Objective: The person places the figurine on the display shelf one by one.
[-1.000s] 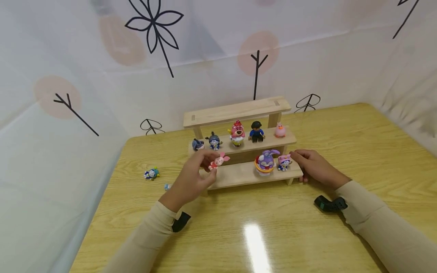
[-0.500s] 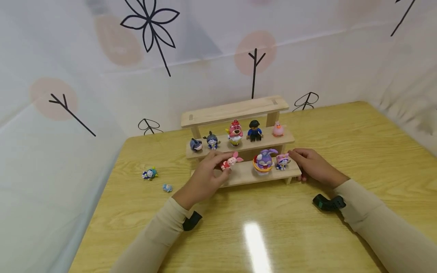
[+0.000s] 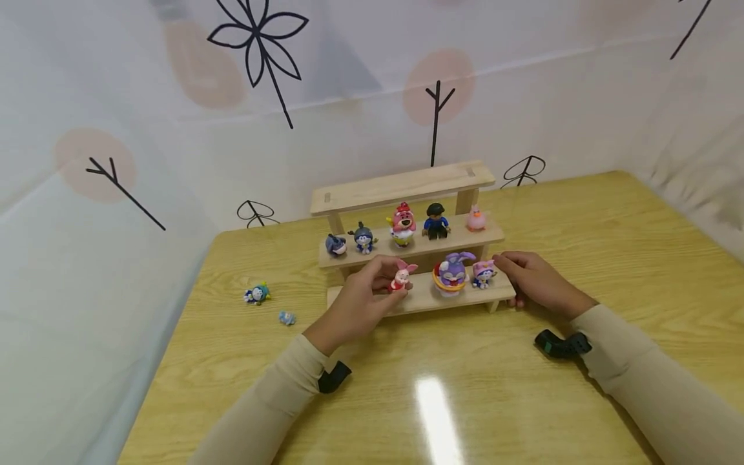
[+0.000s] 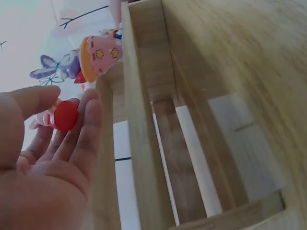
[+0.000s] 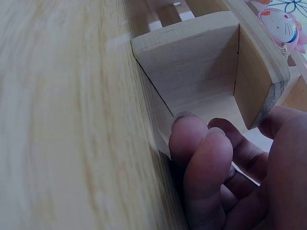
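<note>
My left hand pinches a small pink-eared piglet figurine between thumb and fingers, upright over the lower tier of the wooden display shelf. The left wrist view shows its round red base from below, apart from the wood. My right hand grips the right end of that tier. One digit touches the board's end while other fingers curl in below it. On the same tier stand a purple rabbit figurine and a pink-hooded figurine.
The middle tier holds a donkey figurine, a dark-capped figurine, a pink bear, a blue-shirted toy man and a pink bird. Left on the table lie a green-and-blue figurine and a small blue one.
My left hand has carried the piglet figurine rightward along the lower tier and turned it from tilted to upright. The right hand has stayed at the shelf's end.
</note>
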{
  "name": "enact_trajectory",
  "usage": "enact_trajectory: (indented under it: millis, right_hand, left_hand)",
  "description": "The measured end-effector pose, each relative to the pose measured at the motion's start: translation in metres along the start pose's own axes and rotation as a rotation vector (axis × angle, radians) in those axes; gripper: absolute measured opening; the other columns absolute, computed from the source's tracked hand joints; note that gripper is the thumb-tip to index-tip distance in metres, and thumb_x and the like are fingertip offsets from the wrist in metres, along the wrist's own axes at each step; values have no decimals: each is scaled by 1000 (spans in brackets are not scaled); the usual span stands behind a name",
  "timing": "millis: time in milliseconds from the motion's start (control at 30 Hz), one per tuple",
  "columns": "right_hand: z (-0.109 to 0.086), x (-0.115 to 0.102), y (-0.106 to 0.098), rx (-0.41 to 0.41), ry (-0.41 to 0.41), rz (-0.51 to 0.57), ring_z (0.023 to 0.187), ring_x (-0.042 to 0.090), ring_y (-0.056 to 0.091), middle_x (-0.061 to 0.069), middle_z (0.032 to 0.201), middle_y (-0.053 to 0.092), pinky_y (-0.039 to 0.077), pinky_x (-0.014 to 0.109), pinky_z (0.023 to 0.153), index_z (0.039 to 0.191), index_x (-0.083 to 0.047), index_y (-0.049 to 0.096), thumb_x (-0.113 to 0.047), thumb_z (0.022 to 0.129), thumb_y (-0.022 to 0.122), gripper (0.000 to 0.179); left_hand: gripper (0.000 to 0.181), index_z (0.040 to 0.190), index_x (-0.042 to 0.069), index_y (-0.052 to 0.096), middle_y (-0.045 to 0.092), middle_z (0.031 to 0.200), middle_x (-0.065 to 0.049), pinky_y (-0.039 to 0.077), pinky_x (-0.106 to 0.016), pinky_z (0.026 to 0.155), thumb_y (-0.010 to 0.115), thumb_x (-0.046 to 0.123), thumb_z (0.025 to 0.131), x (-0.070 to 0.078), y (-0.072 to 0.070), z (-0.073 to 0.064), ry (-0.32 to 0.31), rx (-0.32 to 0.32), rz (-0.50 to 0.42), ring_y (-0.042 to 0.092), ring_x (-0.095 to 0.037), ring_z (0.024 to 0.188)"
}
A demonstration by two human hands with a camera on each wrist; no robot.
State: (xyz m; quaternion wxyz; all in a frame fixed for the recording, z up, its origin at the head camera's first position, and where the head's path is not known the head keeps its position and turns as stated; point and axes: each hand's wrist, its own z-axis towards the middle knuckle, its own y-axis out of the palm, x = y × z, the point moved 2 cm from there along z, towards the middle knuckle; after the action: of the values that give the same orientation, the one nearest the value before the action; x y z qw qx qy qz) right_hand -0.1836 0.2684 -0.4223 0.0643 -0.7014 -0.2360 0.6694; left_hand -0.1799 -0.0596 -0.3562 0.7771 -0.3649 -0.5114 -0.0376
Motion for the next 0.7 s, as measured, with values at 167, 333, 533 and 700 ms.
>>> enact_trajectory:
  millis: [167,333,533,700]
  right_hand:
    - [1,-2,-1,-16,-3,4,49,20,59,8,67,63,54,37,48,110,0,60,-47,108,35,53]
    - [2,-2,-1,-2,-4,-19,49,20,58,9,67,63,53,37,48,111,-1,60,-48,108,35,54]
    - [2,-2,0,-14,-5,-23,49,20,59,8,66,63,53,37,48,112,-1,60,-46,108,35,52]
    - [2,-1,0,-9,-9,-31,48,21,58,9,64,63,53,37,48,107,0,60,-46,108,34,53]
  left_hand:
    - [32,127,12,56,71,118,-3,56,-24,91,66,15,98,-3,4,5,-22,48,54,67,-10,106]
    - [29,123,14,56,72,113,0,55,-28,92,67,17,97,-5,9,6,-71,52,89,68,-10,104]
    - [23,113,16,55,70,103,3,54,-23,80,70,18,96,-8,12,5,-125,41,133,66,-8,92]
    - [25,111,15,57,68,102,2,55,-21,80,73,15,92,-11,14,5,-127,35,124,63,-8,89]
